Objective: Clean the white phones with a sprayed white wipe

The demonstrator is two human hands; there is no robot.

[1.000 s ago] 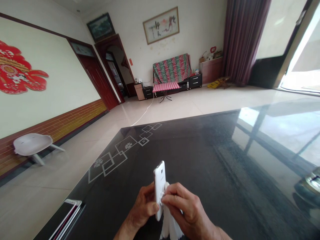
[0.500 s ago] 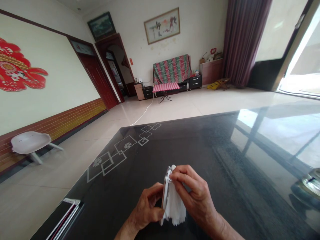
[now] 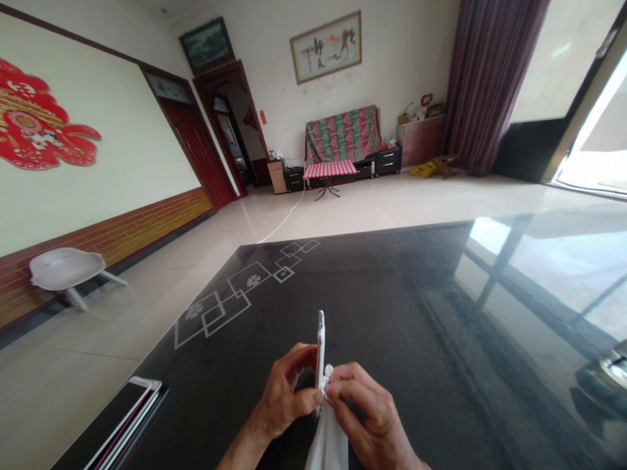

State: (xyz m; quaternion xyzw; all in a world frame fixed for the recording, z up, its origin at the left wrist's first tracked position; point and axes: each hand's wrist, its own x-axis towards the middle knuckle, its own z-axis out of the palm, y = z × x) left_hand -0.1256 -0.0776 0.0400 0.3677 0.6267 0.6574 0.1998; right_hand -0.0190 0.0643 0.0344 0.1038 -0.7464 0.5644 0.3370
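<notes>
Upright and nearly edge-on to me, a smartphone stands between my hands above the glossy black table. My left hand grips it by its lower part, with the thumb on the near edge. A white tissue is pinched in the fingers of my right hand. Its bunched top presses against the phone's right face, and the rest hangs down below. The phone's left face is mostly hidden by its angle and my fingers.
Several stacked phones lie at the table's left edge. A shiny metal object sits at the right edge, partly cut off. Beyond the table are a white stool and a small checked table.
My right hand with the tissue has moved down along the phone, so the phone's top now shows uncovered. The view has shifted slightly; the left hand keeps its hold.
</notes>
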